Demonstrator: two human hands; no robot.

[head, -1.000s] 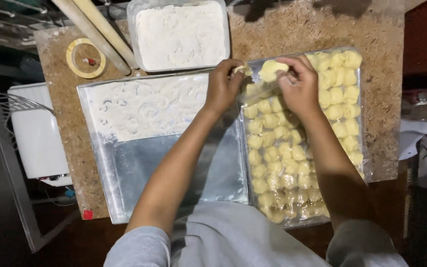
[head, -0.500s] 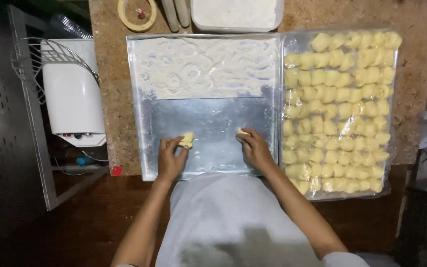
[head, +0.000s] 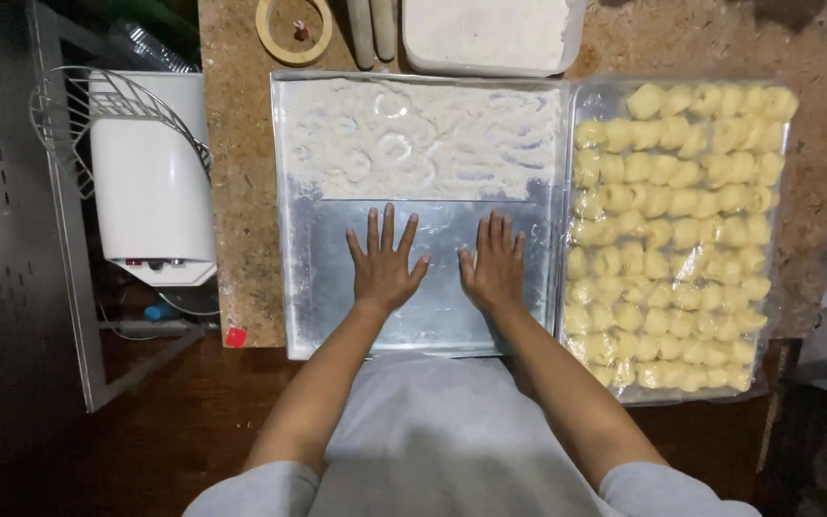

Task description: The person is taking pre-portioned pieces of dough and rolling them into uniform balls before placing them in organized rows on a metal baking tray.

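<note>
Grip's wide open, both the left hand (head: 384, 267) and right hand (head: 495, 265) pressed flat on the metal tray (head: 337, 316), fingers pointing away toward the floured far end (head: 413, 139).

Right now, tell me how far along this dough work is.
Done: the far half of the metal tray is floured. In hand: left hand and right hand press flat on its bare near half; whether dough lies under them is hidden. Left: many yellow dough pieces wait on the plastic-lined tray.
</note>
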